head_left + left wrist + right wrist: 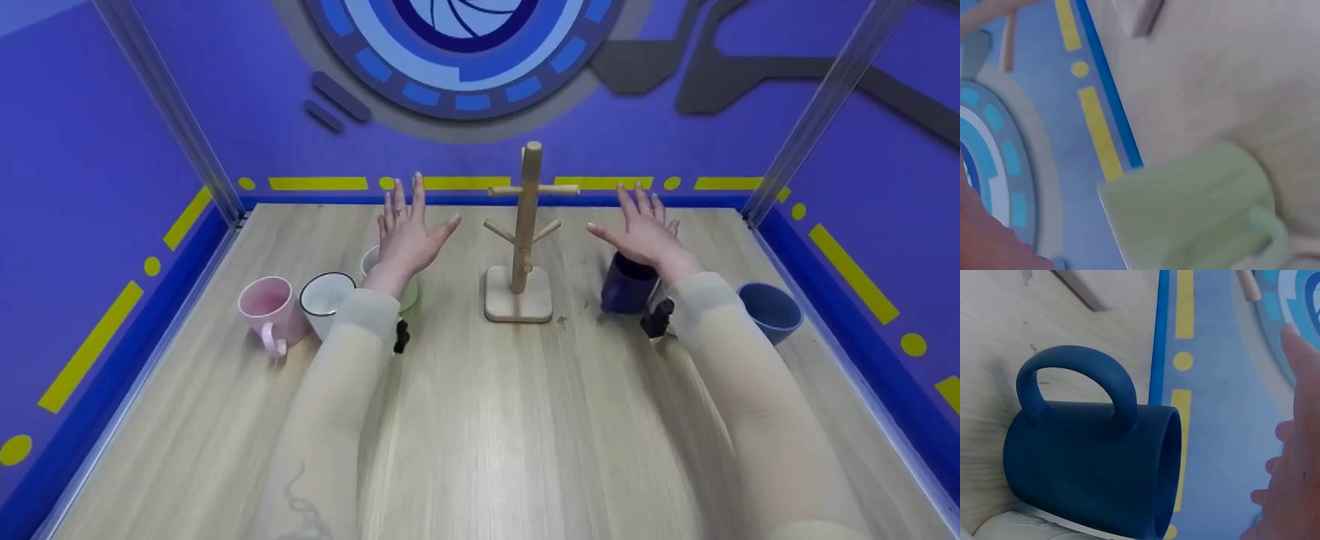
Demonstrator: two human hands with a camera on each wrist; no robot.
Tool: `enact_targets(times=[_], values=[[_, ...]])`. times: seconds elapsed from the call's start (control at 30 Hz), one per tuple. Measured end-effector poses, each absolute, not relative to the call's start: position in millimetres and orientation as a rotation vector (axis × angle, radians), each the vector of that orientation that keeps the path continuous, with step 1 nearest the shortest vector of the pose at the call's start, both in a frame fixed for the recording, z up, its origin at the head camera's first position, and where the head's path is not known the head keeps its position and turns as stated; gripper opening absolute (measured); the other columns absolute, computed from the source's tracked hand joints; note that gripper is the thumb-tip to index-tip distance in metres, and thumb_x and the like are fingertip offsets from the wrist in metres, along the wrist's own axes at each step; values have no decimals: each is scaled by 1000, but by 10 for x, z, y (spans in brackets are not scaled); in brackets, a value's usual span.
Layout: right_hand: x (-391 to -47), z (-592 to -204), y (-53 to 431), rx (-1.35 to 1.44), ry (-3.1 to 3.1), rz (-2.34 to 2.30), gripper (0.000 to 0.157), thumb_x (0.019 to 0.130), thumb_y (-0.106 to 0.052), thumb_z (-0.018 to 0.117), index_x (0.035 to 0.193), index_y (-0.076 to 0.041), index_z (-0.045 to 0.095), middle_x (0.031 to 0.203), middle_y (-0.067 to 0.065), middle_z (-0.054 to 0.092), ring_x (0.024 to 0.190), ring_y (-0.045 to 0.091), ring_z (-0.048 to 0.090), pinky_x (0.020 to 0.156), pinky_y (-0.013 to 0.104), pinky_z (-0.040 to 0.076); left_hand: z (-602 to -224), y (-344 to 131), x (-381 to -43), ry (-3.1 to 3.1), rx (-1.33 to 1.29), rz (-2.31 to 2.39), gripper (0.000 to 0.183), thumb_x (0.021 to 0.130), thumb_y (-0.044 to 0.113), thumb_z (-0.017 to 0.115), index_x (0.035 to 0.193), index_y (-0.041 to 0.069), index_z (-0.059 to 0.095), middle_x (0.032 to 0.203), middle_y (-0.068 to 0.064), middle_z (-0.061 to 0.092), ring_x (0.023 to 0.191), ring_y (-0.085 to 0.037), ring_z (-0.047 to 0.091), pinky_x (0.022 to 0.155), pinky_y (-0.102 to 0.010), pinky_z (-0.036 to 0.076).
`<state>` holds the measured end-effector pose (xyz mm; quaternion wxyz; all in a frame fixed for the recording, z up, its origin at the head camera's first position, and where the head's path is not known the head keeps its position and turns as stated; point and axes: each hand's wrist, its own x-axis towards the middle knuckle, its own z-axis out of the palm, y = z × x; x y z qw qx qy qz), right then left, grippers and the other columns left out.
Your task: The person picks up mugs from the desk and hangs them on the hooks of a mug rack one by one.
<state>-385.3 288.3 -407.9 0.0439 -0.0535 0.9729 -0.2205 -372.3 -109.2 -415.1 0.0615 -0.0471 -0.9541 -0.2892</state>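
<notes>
In the head view my left hand (409, 240) hovers with spread fingers over a pale green mug (1196, 202), which it partly hides. On the other side my right hand (645, 234), fingers also stretched out, is above a dark blue mug (628, 285). That mug's handle and side fill much of the right wrist view. Neither hand holds anything. Between them a wooden mug tree (528, 225) stands upright on a square base, its pegs bare.
Left of the left forearm stand a pink mug (271, 311) and a white mug (327, 298) with a dark rim. A blue-grey mug (772, 311) is beside the right forearm. Blue-purple panels (247, 112) wall in the wooden table (480, 420) at the back and sides.
</notes>
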Motion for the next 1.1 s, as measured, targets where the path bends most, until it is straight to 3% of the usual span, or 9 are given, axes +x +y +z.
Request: enact_targets(times=[0.37, 0.6, 0.93, 1.1], values=[[-3606, -4080, 2989, -240, 2944, -674, 104, 94, -77, 48, 166, -26, -6, 173, 7, -21, 157, 48, -14, 117, 79, -7, -4247, -812, -3328, -2658, -87, -1314, 99, 96, 62, 60, 167, 20, 4, 173, -16, 14, 159, -39, 20, 126, -59, 27], [-3477, -4103, 3143, -291, 2911, -686, 94, 101, -59, 56, 167, -23, -2, 174, 10, -15, 157, 49, -11, 120, 77, -4, -4335, -680, -3081, -2410, -161, -1487, 78, 98, 44, 66, 156, 2, 35, 147, -18, 51, 141, -34, 48, 119, -48, 40], [-3349, -4130, 3313, -340, 2911, -667, 97, 98, -48, 67, 166, -11, 10, 173, 22, -3, 156, 52, -1, 123, 72, 10, -4578, -240, -2719, -2013, -568, -1485, 38, 97, 13, 68, 127, -7, 58, 118, -20, 65, 114, -31, 62, 98, -49, 54], [-3336, -4129, 3343, -346, 2904, -664, 97, 94, -34, 75, 165, -9, 15, 173, 23, 1, 156, 52, 3, 123, 72, 13, -4695, 72, -2577, -2089, -721, -1538, 37, 98, 16, 68, 129, -3, 58, 119, -16, 64, 112, -27, 63, 98, -42, 55]])
